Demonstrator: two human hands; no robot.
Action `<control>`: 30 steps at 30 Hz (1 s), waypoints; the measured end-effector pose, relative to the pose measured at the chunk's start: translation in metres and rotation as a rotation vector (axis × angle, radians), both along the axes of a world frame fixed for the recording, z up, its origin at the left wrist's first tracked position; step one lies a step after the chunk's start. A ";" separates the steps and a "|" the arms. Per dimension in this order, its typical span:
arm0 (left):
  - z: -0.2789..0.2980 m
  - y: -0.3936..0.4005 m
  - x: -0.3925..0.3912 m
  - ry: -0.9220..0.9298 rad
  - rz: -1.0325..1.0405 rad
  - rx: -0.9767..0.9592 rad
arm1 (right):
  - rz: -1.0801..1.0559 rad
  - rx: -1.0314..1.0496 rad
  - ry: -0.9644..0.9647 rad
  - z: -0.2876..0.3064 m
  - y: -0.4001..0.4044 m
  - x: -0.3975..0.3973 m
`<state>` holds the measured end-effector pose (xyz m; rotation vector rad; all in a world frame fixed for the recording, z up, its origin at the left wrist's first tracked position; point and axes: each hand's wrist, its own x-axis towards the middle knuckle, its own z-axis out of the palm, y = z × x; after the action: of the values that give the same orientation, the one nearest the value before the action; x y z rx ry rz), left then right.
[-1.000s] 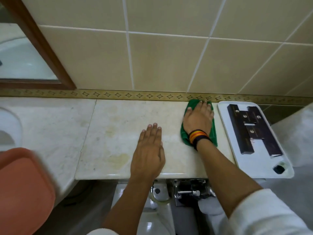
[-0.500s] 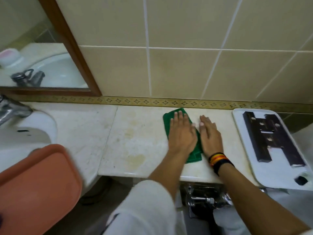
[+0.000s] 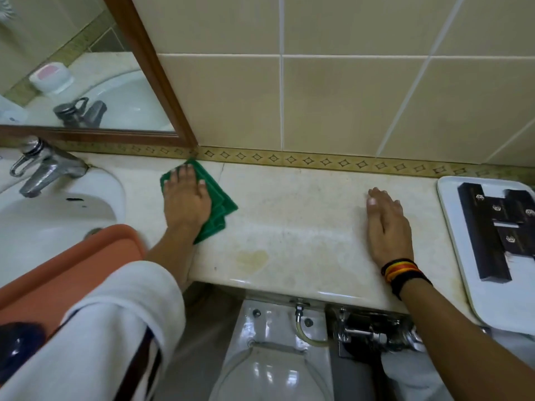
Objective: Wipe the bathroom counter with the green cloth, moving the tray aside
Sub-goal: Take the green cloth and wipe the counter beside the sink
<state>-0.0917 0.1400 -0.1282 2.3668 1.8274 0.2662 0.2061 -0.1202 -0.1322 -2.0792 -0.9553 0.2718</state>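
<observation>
While left hand [image 3: 185, 198] presses flat on green cloth [image 3: 215, 202], right hand [image 3: 388, 224] flat, empty.

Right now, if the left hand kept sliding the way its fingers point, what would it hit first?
Probably the patterned border strip at the wall's foot. The left hand lies flat on the green cloth, fingers aimed at the wall.

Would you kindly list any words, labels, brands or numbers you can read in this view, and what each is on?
No readable text anywhere.
Dark boxes on the white tray: small pale emblems, too small to read.
Tile border strip: diamond pattern only, no lettering.
</observation>
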 end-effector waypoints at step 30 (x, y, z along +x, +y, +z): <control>-0.004 -0.206 0.060 0.057 -0.260 -0.059 | 0.090 -0.125 -0.118 -0.004 -0.004 -0.004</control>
<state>-0.0315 -0.0657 -0.1320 2.5581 1.5023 0.1143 0.2025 -0.1241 -0.1364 -2.1889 -1.1301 0.2630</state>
